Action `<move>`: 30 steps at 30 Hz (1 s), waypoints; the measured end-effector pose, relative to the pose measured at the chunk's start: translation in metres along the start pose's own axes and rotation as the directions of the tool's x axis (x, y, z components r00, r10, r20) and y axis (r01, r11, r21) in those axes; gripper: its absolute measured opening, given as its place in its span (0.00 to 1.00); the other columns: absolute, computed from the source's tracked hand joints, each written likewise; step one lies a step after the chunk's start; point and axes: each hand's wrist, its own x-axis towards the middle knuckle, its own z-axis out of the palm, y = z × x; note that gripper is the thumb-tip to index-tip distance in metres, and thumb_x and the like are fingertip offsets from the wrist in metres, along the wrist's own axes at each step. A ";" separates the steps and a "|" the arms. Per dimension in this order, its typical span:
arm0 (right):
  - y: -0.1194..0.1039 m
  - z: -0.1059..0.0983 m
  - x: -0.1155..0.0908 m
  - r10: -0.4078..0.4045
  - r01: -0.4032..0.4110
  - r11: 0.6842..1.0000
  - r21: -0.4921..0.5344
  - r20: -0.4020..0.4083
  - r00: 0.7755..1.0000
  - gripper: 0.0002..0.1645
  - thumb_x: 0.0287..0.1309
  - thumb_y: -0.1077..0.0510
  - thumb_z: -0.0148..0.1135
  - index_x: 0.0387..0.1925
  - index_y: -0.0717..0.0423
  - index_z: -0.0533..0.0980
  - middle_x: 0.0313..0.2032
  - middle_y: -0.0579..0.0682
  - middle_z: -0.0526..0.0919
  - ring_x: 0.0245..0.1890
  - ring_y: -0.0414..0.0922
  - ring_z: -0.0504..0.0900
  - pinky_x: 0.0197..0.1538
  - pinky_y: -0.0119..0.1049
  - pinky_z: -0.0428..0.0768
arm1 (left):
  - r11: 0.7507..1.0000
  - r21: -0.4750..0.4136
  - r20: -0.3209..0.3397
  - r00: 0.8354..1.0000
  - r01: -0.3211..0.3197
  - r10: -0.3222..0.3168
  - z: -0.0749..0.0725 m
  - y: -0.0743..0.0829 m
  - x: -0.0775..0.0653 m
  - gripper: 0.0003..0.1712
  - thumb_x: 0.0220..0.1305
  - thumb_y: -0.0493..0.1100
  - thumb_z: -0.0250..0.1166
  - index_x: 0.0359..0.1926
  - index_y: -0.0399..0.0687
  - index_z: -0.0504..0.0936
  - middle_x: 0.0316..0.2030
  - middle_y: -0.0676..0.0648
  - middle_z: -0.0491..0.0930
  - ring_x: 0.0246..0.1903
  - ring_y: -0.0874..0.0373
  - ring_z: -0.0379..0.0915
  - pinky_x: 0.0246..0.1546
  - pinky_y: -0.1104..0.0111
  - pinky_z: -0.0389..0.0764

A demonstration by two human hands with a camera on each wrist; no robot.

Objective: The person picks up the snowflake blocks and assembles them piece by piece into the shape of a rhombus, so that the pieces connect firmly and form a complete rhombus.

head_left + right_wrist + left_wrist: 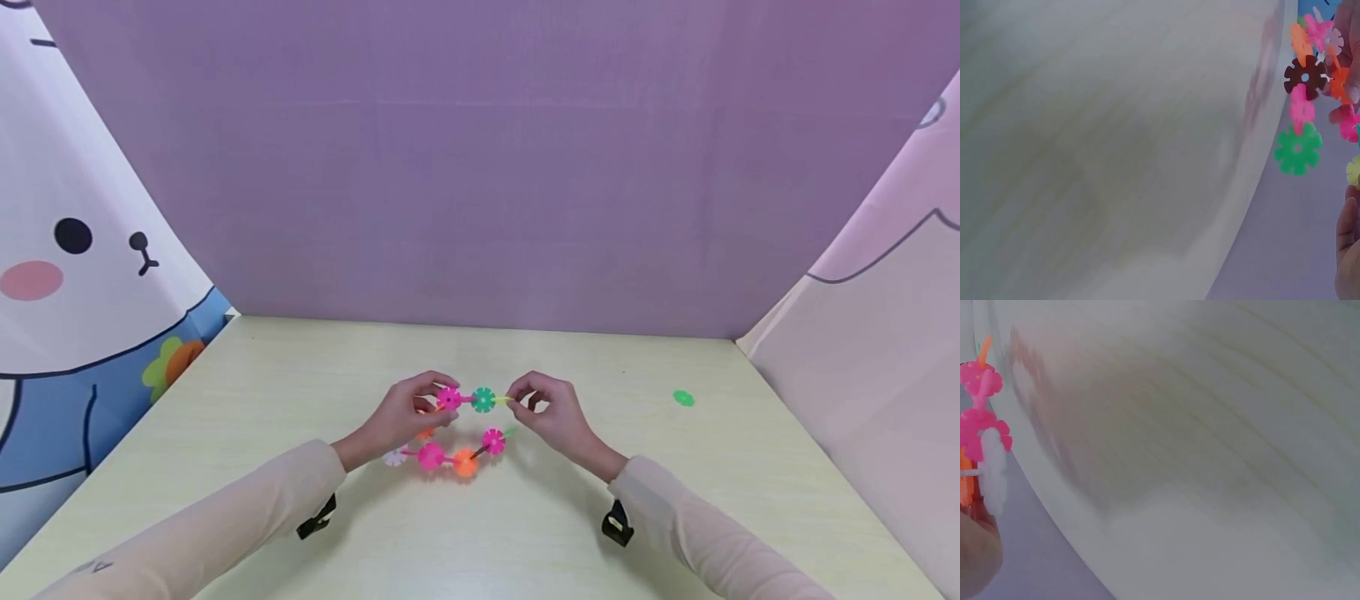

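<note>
A chain of notched plastic snowflake discs hangs between the two hands in a curve. In the head view my left hand [393,419] grips it at a pink disc [448,398], thumb and fingers on either side. Beyond that comes a teal disc [483,400], then an edge-on yellow disc [502,399] that my right hand [553,413] pinches between thumb and fingertips. The lower stretch has a white disc [395,457], pink and orange discs, and a brown disc [1294,77]. A green disc [1289,157] forms its free end. The left fingers hide part of the chain.
One loose green disc [683,398] lies on the pale wooden table [645,483] to the right. A purple panel [480,183] rises behind the table. Printed cloth walls [67,333] stand at both sides. Each wrist bears a black strap [617,525].
</note>
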 end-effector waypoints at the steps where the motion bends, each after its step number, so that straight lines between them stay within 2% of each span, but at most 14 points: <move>1: 0.001 0.000 0.000 0.001 -0.001 1.000 0.007 0.000 1.000 0.08 0.46 0.71 0.64 0.29 0.57 0.78 0.28 0.52 0.83 0.28 0.37 0.79 0.29 0.32 0.79 | 1.000 0.008 0.000 1.000 -0.006 0.006 0.000 0.000 0.001 0.22 0.53 0.41 0.68 0.50 0.50 0.75 0.39 0.45 0.78 0.30 0.56 0.77 0.30 0.71 0.81; 4: 0.000 0.000 0.000 0.006 -0.006 1.000 0.009 0.001 1.000 0.08 0.47 0.71 0.64 0.29 0.56 0.78 0.28 0.51 0.83 0.28 0.40 0.79 0.29 0.32 0.79 | 0.999 0.024 0.002 1.000 -0.032 0.032 0.002 0.000 0.002 0.21 0.53 0.41 0.68 0.49 0.53 0.75 0.40 0.48 0.78 0.30 0.58 0.76 0.29 0.71 0.80; 8: -0.008 -0.002 0.001 0.020 -0.019 1.000 -0.006 0.013 1.000 0.07 0.47 0.72 0.63 0.29 0.60 0.78 0.28 0.53 0.83 0.28 0.45 0.80 0.29 0.33 0.79 | 0.998 0.022 0.028 0.998 -0.054 0.053 0.004 0.001 0.004 0.22 0.54 0.40 0.67 0.51 0.54 0.75 0.43 0.50 0.79 0.34 0.60 0.76 0.34 0.72 0.80; 12: -0.026 -0.005 0.002 0.019 -0.019 1.000 -0.009 0.033 0.999 0.05 0.47 0.73 0.62 0.29 0.65 0.77 0.28 0.57 0.82 0.29 0.50 0.80 0.29 0.33 0.79 | 0.999 -0.004 0.068 0.996 -0.048 0.048 0.005 0.004 0.004 0.23 0.55 0.41 0.66 0.53 0.55 0.74 0.45 0.50 0.80 0.38 0.60 0.77 0.40 0.70 0.80; 17: -0.037 -0.007 0.003 0.013 -0.013 1.000 -0.008 0.036 0.999 0.05 0.46 0.75 0.62 0.28 0.68 0.77 0.28 0.59 0.82 0.28 0.51 0.80 0.28 0.34 0.79 | 0.999 -0.001 0.070 0.997 -0.032 0.032 0.007 0.005 0.006 0.23 0.55 0.45 0.66 0.53 0.57 0.75 0.43 0.51 0.81 0.38 0.59 0.77 0.37 0.70 0.79; 21: -0.038 -0.005 0.003 0.008 -0.008 1.000 0.004 0.028 1.000 0.06 0.45 0.75 0.62 0.28 0.69 0.76 0.27 0.60 0.82 0.28 0.51 0.80 0.28 0.34 0.79 | 0.999 -0.031 0.057 0.998 -0.030 0.032 0.009 0.004 0.008 0.22 0.54 0.46 0.67 0.52 0.56 0.76 0.40 0.49 0.82 0.36 0.54 0.78 0.32 0.68 0.80; 26: -0.038 -0.004 0.003 0.023 -0.023 1.000 -0.006 0.025 0.999 0.05 0.45 0.75 0.62 0.28 0.68 0.77 0.27 0.59 0.82 0.26 0.49 0.79 0.30 0.36 0.80 | 0.995 -0.099 0.038 0.999 -0.033 0.037 0.011 0.002 0.009 0.20 0.53 0.44 0.67 0.49 0.52 0.79 0.40 0.46 0.83 0.35 0.45 0.79 0.30 0.56 0.81; 30: -0.040 -0.004 0.004 0.021 -0.021 1.000 -0.023 0.026 0.999 0.05 0.45 0.75 0.61 0.28 0.68 0.77 0.27 0.59 0.82 0.25 0.49 0.79 0.31 0.39 0.81 | 0.991 -0.129 0.024 0.999 -0.035 0.038 0.012 0.002 0.010 0.19 0.54 0.43 0.67 0.48 0.51 0.80 0.40 0.45 0.83 0.35 0.40 0.77 0.30 0.52 0.80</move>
